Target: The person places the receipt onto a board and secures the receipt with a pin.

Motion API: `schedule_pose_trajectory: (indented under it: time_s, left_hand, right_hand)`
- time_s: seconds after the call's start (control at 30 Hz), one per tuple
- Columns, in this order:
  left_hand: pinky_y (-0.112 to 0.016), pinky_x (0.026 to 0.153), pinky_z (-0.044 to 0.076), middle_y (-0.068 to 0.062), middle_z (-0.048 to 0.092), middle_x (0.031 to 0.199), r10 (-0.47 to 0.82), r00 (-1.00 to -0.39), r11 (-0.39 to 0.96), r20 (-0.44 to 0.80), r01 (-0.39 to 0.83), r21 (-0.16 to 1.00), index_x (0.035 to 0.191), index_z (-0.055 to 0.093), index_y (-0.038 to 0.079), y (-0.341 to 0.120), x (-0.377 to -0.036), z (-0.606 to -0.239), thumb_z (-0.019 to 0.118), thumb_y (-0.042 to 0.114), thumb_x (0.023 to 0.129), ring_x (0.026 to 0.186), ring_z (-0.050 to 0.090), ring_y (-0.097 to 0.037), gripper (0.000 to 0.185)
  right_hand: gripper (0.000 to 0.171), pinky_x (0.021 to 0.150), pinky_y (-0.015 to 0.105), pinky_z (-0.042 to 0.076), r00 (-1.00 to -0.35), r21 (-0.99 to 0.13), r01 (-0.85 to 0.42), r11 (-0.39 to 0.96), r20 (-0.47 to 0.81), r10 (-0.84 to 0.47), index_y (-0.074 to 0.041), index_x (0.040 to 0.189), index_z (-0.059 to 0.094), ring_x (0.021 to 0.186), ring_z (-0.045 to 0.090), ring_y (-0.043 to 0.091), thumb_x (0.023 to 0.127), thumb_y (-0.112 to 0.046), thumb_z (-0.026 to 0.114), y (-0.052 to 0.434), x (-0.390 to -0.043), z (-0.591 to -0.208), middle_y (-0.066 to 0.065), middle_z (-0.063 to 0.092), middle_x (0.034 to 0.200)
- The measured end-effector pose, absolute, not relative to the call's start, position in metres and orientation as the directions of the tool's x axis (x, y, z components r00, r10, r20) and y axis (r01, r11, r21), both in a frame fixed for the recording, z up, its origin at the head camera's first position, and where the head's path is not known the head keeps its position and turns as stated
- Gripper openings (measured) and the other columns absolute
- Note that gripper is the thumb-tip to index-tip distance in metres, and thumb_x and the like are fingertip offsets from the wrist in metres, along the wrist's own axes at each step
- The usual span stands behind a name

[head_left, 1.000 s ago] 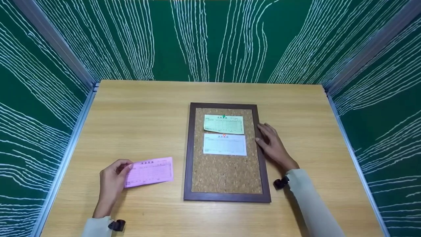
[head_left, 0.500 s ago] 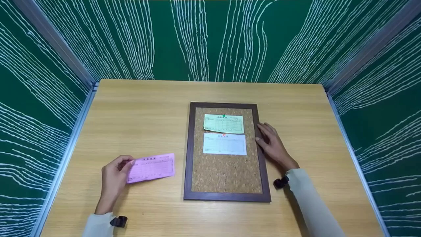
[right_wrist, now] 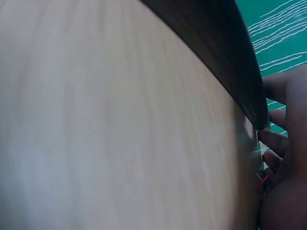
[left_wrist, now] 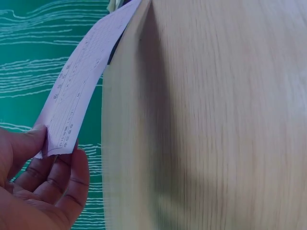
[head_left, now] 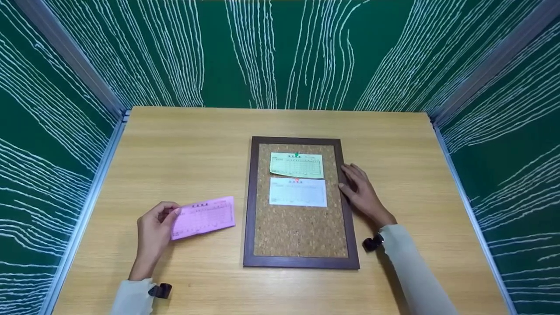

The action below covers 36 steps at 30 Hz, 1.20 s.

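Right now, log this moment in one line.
left hand pinches pink paper slip | right hand rests on dark-framed cork board

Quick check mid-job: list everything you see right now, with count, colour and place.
pink slip: 1, pink, printed form, left of the board, lifted off the table at its held end
cork board: 1, brown cork in a dark brown frame, flat at table centre
green slip: 1, pale green, top of the board
green pin: 1, green, top edge of the green slip
white slip: 1, white, just below the green slip
red pin: 1, red, top edge of the white slip
table: 1, light wood
walls: green with white lines, on three sides
left hand: pinches the pink slip's left end
right hand: rests on the board's right frame edge
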<state>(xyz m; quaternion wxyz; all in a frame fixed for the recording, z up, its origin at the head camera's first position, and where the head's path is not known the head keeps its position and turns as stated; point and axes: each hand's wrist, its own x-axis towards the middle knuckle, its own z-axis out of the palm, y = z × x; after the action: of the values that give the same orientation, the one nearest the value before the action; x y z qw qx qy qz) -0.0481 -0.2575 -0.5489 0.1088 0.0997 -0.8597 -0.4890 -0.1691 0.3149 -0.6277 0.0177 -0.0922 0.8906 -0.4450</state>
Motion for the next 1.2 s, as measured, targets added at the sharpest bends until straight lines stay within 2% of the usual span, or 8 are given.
schedule_pose_trajectory:
  time_s: [0.33,0.67,1.2]
  left_hand:
    - [-0.017,0.068,0.051,-0.014,0.076,0.095,-0.291,-0.953,0.493,0.082,-0.076,0.867,0.106,0.080,0.000,-0.255,-0.049,-0.546,0.074,-0.003,0.103,0.081,0.067,-0.016,0.008]
    - [-0.017,0.074,0.054,-0.015,0.077,0.099,-0.276,-0.960,0.460,0.048,-0.088,0.884,0.109,0.080,0.001,-0.247,-0.053,-0.539,0.073,0.000,0.105,0.087,0.069,-0.020,0.008]
    - [-0.019,0.070,0.055,-0.015,0.078,0.096,-0.255,-0.964,0.427,0.071,-0.047,0.903,0.107,0.080,0.000,-0.237,-0.059,-0.536,0.074,-0.003,0.103,0.082,0.070,-0.018,0.008]
  right_hand:
    - [0.061,0.134,0.065,0.013,-0.981,-0.786,-0.167,0.595,0.069,-0.184,-0.004,0.166,0.047,0.168,0.018,0.040,0.110,-0.019,0.067,0.312,-0.170,-0.630,0.021,0.039,0.174]
    - [0.061,0.134,0.064,0.013,-0.981,-0.785,-0.167,0.597,0.073,-0.178,-0.005,0.166,0.048,0.168,0.019,0.039,0.111,-0.020,0.067,0.314,-0.169,-0.630,0.020,0.039,0.174]
    - [0.061,0.134,0.064,0.013,-0.982,-0.784,-0.166,0.599,0.073,-0.176,-0.003,0.166,0.046,0.168,0.018,0.040,0.111,-0.019,0.066,0.315,-0.170,-0.629,0.021,0.038,0.174]
